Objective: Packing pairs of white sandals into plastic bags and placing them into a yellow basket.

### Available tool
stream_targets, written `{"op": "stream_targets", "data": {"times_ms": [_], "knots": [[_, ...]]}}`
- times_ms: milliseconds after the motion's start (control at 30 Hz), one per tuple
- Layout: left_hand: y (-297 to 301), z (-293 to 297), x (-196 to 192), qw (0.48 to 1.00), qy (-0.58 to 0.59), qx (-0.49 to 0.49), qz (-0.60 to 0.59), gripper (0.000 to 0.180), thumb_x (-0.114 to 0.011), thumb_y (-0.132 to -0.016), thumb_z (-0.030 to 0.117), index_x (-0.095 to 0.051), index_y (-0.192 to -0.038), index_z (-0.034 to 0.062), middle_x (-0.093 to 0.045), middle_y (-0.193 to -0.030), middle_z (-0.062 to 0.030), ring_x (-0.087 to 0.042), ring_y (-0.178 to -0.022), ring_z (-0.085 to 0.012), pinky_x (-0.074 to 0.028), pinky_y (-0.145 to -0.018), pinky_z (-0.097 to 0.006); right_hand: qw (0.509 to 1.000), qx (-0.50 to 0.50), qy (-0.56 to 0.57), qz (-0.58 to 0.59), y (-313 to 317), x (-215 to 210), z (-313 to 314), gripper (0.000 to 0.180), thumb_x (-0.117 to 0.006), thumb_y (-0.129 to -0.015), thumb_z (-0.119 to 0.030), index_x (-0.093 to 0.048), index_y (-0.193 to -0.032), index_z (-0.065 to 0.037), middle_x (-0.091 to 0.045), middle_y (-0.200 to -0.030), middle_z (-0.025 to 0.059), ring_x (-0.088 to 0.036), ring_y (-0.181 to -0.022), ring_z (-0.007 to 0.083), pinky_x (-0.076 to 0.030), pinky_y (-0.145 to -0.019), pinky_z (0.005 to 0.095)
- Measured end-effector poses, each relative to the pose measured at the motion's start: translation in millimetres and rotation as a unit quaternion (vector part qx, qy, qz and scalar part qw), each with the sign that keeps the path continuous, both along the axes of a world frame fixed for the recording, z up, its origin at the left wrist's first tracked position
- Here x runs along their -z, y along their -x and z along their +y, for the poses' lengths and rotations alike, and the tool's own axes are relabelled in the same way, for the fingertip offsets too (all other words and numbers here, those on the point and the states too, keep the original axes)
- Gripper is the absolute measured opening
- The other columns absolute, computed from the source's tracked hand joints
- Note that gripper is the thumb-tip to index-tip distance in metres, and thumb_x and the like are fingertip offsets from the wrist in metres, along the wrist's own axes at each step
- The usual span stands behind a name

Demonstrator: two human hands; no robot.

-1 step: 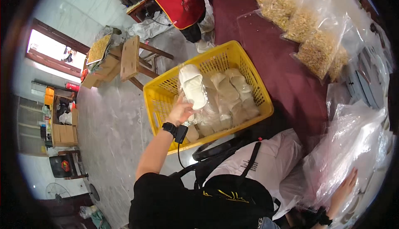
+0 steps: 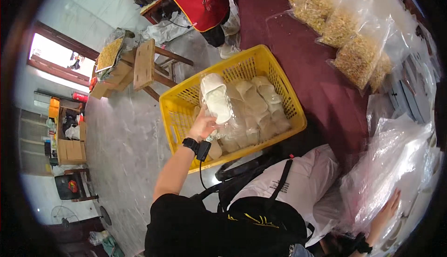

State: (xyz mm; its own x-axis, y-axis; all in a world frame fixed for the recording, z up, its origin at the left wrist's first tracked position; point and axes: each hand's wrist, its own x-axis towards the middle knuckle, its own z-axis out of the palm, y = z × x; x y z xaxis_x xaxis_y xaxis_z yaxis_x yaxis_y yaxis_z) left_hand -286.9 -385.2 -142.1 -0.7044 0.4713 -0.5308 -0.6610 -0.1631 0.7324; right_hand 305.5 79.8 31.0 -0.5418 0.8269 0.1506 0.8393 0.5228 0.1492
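A cream-white slipper (image 2: 216,99) in a clear plastic bag is gripped at its lower end by my left hand (image 2: 203,124). The hand is closed, with some fingers hidden behind the slipper and film. It is over the left part of a yellow plastic basket (image 2: 285,81). Several bagged beige slippers (image 2: 253,102) lie inside the basket. On the far right, my right hand (image 2: 386,212) lies with fingers stretched out along a pile of clear plastic bags (image 2: 379,164). Nothing shows in its grip.
Bags of yellowish dried pieces (image 2: 356,59) line the dark red cloth (image 2: 321,96) at upper right. A wooden stool (image 2: 145,66) stands beyond the basket's left side. A person in a red apron (image 2: 198,3) stands behind it. A white sack (image 2: 302,173) is near my body.
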Motion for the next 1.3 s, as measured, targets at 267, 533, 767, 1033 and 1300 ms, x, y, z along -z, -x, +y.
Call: {"op": "stream_targets", "data": {"times_ms": [267, 533, 767, 1033, 1300], "knots": [[8.7, -146.2, 213.3, 0.922, 0.079, 0.196, 0.323, 0.091, -0.058, -0.087, -0.011, -0.017, -0.160, 0.0245, -0.055, -0.113, -0.0106, -0.057, -0.091, -0.0258, -0.054, -0.080, -0.050, 0.993, 0.037, 0.103, 0.038, -10.1, 19.3, 27.2, 0.056, -0.036, -0.105, -0.023, -0.031, -0.160, -0.013, -0.031, -0.164, 0.0118, -0.030, -0.150, 0.0319, -0.029, -0.123, 0.0470], [-12.4, -138.9, 320.5, 0.725, 0.576, 0.369, 0.080, 0.059, -0.063, -0.090, 0.026, -0.045, -0.143, 0.0113, -0.062, -0.122, -0.0179, -0.061, -0.105, -0.0286, -0.051, -0.086, -0.048, 0.910, 0.144, 0.250, 0.297, -23.0, 4.7, 26.4, 0.054, -0.032, -0.109, -0.023, -0.028, -0.159, -0.003, -0.036, -0.161, 0.0146, -0.036, -0.146, 0.0284, -0.026, -0.123, 0.0392], [-18.3, -37.1, 225.9, 0.521, 0.631, 0.527, 0.230, 0.055, -0.078, -0.083, 0.037, -0.063, -0.128, 0.0089, -0.069, -0.125, -0.0156, -0.067, -0.113, -0.0415, -0.048, -0.092, -0.068, 0.913, 0.159, 0.234, 0.294, -42.4, -2.1, 25.4, 0.058, -0.034, -0.108, -0.030, -0.028, -0.159, -0.004, -0.032, -0.162, 0.0165, -0.032, -0.149, 0.0283, -0.023, -0.125, 0.0412], [-34.7, 78.9, 202.9, 0.509, 0.477, 0.564, 0.443, 0.101, -0.082, -0.073, 0.053, -0.031, -0.159, 0.0374, 0.020, -0.166, -0.0253, 0.020, -0.150, -0.0535, -0.008, -0.106, -0.087, 0.942, 0.104, 0.248, 0.199, -96.8, 25.1, 40.9, 0.054, -0.033, -0.108, -0.020, -0.027, -0.160, -0.005, -0.029, -0.164, 0.0144, -0.030, -0.150, 0.0261, -0.020, -0.125, 0.0404], [-28.1, 87.0, 258.9, 0.412, 0.507, 0.672, 0.350, 0.094, -0.080, -0.076, 0.046, -0.030, -0.156, 0.0495, 0.023, -0.167, -0.0169, 0.015, -0.155, -0.0419, -0.008, -0.103, -0.089, 0.957, 0.014, 0.269, 0.103, -4.0, 68.7, 26.5, 0.053, -0.034, -0.107, -0.016, -0.030, -0.159, -0.005, -0.029, -0.164, 0.0153, -0.029, -0.151, 0.0280, -0.020, -0.125, 0.0412]]}}
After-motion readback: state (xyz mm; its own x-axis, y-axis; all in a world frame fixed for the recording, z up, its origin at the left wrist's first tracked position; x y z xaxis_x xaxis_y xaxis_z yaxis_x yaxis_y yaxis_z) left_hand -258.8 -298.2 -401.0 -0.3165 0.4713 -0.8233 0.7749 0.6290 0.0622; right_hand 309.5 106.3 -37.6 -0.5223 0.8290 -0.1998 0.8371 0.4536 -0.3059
